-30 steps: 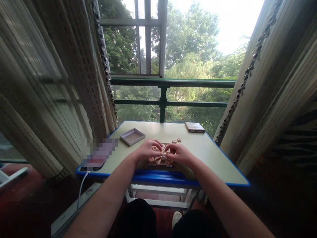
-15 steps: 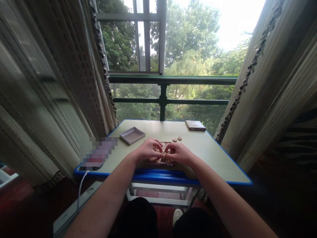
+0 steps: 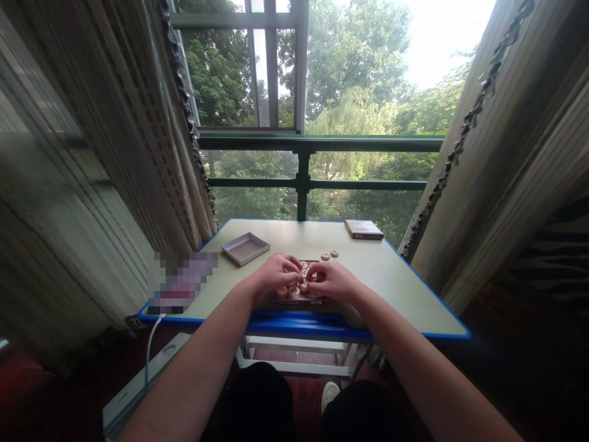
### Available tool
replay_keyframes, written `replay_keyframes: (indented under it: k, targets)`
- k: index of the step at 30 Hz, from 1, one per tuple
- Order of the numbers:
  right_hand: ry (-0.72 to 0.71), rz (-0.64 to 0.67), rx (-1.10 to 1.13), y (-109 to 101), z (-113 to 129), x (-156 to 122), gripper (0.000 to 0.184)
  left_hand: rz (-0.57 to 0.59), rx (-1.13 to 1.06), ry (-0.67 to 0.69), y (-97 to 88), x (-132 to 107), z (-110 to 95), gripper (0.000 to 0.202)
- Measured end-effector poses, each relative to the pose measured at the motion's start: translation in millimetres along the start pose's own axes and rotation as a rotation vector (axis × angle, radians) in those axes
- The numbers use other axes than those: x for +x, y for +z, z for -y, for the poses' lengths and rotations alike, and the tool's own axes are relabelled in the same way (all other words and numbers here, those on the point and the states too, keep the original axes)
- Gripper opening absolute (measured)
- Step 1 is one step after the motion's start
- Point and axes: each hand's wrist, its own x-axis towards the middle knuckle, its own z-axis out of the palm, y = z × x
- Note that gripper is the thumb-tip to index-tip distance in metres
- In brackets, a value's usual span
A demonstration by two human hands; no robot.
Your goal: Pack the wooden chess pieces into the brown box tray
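A shallow box (image 3: 299, 301) near the table's front edge holds several round wooden Chinese chess pieces (image 3: 293, 292), some with red marks and some with dark ones. From the left, my left hand (image 3: 276, 272) reaches over the box, thumb and fingers curled in on a piece. My right hand (image 3: 335, 281) bends in from the right side, its thumb and forefinger closed at a piece near the middle. My fingers cover part of the box and its pieces. Two loose chess pieces (image 3: 325, 256) lie on the table just beyond my right hand.
An upturned grey box lid (image 3: 246, 248) lies at the left of the pale blue-edged table (image 3: 396, 294). A flat closed box (image 3: 364, 229) sits at the back right. A blurred-out device (image 3: 181, 285) with a white cable (image 3: 148, 353) rests at the left edge.
My fingers have shifted slightly over the box, and more pieces at its front left now show. The view has tilted a little. The loose pieces stay put.
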Motion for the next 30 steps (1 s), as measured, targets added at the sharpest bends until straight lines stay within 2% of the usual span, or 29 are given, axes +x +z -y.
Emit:
replay_keyframes:
  k: [16,21,25,30]
  targets:
    - [-0.121,-0.082,-0.031,0.8,-5.2,-2.0,0.016,-0.028,-0.101,-0.002,-8.3,-1.5,-4.2,0.017]
    - [-0.257,-0.116,0.011,1.7,-0.7,-5.0,0.017,-0.012,-0.068,-0.001,-17.2,-5.7,-1.9,0.019]
    - [-0.391,-0.094,0.005,4.1,3.3,-7.0,0.018,0.032,-0.039,-0.003,-19.5,-7.5,-0.3,0.02]
    - [-0.438,-0.062,-0.005,6.6,6.1,-7.2,0.021,0.086,-0.026,-0.012,-18.2,-7.5,-0.3,0.02]
